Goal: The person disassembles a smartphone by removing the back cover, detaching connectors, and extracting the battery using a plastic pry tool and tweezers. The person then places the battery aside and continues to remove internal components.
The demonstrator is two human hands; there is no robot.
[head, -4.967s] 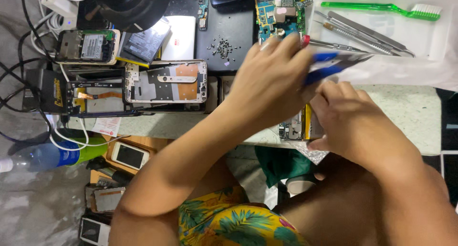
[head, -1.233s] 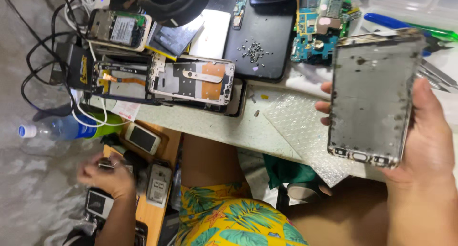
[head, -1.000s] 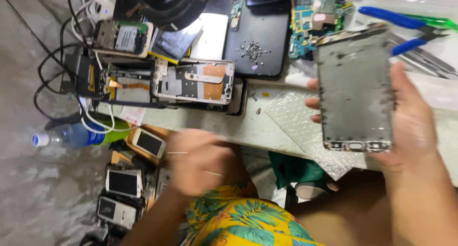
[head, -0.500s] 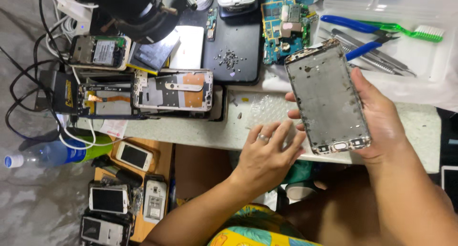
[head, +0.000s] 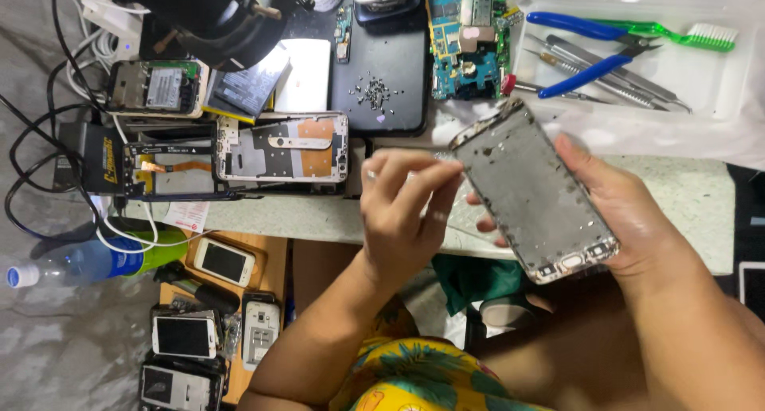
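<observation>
Head view: our right hand (head: 629,212) still grips the phone frame (head: 532,189), now tilted over the table edge (head: 319,218); our left hand (head: 402,212) has risen, fingertips (head: 454,168) pinching at the frame's top-left corner, no longer spread below.

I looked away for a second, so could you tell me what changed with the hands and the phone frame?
The left hand came up from the phones below the table and now pinches at the phone frame's top corner. The right hand still holds the frame, now tilted. The opened phones on the table stayed put.
</observation>
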